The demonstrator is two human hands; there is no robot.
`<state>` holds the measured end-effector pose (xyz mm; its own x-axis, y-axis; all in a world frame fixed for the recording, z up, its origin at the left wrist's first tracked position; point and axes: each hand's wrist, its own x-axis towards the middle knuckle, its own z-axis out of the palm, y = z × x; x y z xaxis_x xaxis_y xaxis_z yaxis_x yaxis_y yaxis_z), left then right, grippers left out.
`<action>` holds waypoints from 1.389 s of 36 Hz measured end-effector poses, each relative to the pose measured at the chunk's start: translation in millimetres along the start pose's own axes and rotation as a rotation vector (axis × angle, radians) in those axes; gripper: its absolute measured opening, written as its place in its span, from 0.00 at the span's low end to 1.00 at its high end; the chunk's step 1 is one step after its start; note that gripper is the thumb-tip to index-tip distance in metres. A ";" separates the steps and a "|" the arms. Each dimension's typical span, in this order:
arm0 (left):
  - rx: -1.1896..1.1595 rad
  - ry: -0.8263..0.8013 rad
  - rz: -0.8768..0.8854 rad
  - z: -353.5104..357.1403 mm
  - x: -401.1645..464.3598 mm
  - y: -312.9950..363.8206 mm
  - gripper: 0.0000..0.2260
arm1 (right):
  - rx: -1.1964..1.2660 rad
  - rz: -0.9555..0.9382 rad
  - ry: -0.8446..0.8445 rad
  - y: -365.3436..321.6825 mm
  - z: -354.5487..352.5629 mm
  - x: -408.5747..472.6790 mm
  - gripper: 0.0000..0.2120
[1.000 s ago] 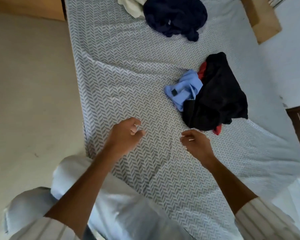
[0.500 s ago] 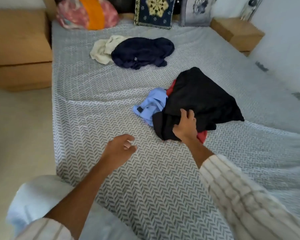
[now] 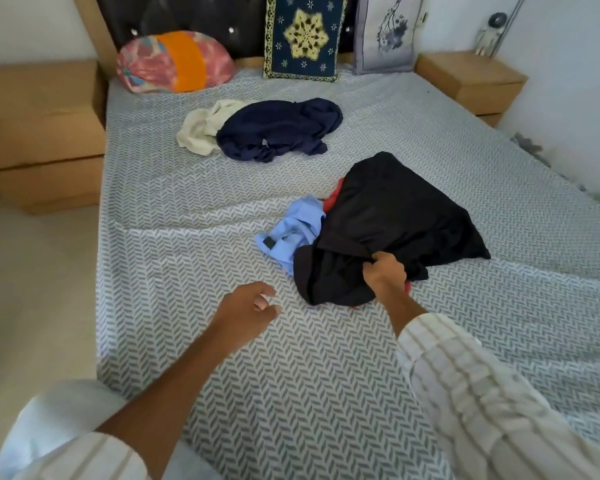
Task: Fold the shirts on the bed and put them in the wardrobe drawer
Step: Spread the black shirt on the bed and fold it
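The right hand (image 3: pixel 384 273) has its fingers bunched around a fold at the near edge of the crumpled black shirt (image 3: pixel 395 223), which lies toward the right side of the bed with the grey-and-white herringbone sheet (image 3: pixel 187 258), about midway between headboard and foot. Under that black cloth a light blue shirt (image 3: pixel 293 233) pokes out on its left, and a sliver of red fabric (image 3: pixel 335 195) shows at its far left edge and again by the gripping hand. The left hand (image 3: pixel 248 308) hovers just above the sheet with its fingers loosely curled, holding nothing, a little to the left of the heap.

The black shirt runs diagonally away from the person, from the gripped near end toward the far right. It sits directly ahead of the right hand, so that hand looks best placed to lift it while the left comes across to catch the other side.

Further up the bed, near the pillows, a navy blue shirt (image 3: pixel 281 129) lies partly over a cream shirt (image 3: pixel 201 129), well apart from either hand.
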<state>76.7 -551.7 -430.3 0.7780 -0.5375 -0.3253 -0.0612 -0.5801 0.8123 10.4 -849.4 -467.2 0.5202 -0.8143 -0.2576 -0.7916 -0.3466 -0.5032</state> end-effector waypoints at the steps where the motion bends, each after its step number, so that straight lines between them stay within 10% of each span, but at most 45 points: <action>1: 0.006 -0.003 0.004 -0.4 1.7 1.1 0.09 | 0.023 -0.031 0.032 -3.8 1.0 -1.0 0.12; 6: 0.002 0.024 0.036 -6.1 13.1 8.8 0.12 | 0.128 -0.403 0.110 -44.1 8.8 -27.1 0.09; 16: 0.112 0.135 0.372 -52.1 32.1 43.3 0.32 | 0.183 -0.900 -0.351 -141.6 -20.2 -102.3 0.07; 20: 0.070 0.171 0.429 -86.6 25.2 61.8 0.06 | 0.228 -0.925 -0.545 -180.0 -51.5 -123.4 0.05; 23: 0.063 0.366 0.402 -119.1 18.2 74.1 0.09 | 0.136 -0.888 -0.652 -207.5 -82.9 -135.4 0.13; 27: -0.123 0.643 0.355 -175.9 15.6 95.2 0.12 | -0.119 -0.884 -0.363 -231.4 -107.3 -132.0 0.09; 34: -0.142 0.751 0.261 -248.3 -9.3 140.3 0.10 | 0.180 -0.611 -0.277 -263.5 -98.9 -123.2 0.02; 41: -0.412 0.688 0.184 -281.9 -48.8 160.9 0.07 | 0.801 -0.325 -0.593 -315.1 -114.3 -160.5 0.11; 50: -0.629 0.538 0.359 -346.7 -101.7 216.8 0.04 | 0.978 -0.640 -0.239 -401.8 -196.8 -209.3 0.04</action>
<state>201.1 -410.6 -53.3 0.9752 -0.1705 0.1408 -0.1261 0.0944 0.9875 156.5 -631.4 -48.8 0.8603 -0.4793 0.1738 0.1591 -0.0715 -0.9847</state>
